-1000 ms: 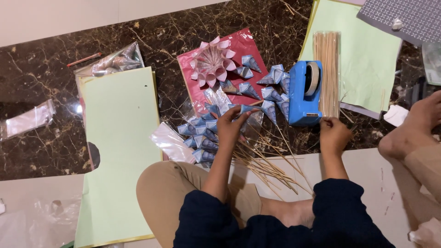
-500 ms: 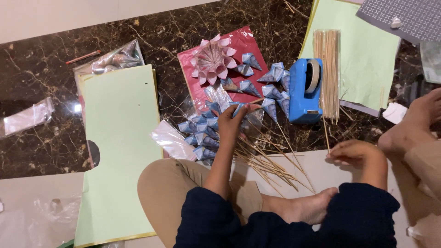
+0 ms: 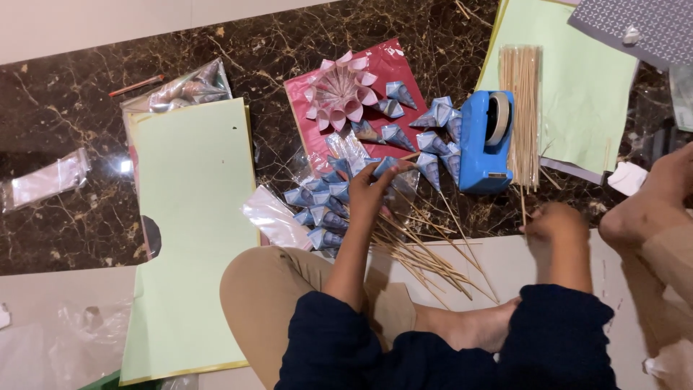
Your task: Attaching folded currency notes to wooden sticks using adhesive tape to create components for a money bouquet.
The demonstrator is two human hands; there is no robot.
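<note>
My left hand pinches a blue folded paper cone mounted on a thin wooden skewer, just in front of the red sheet. More blue paper cones lie in a heap to its left and others sit on the red sheet. A pink folded paper flower rests on that sheet. My right hand is blurred, closed near a thin stick below the blue tape dispenser. Loose skewers spread between my hands.
A bundle of skewers lies on a pale green sheet at the right. Another green sheet lies at the left, with clear plastic bags on the dark marble floor. A grey patterned paper is top right. My knee and foot are below.
My right hand has pulled back from the tape dispenser toward my body. My left hand has stayed by the blue cones, holding one up.
</note>
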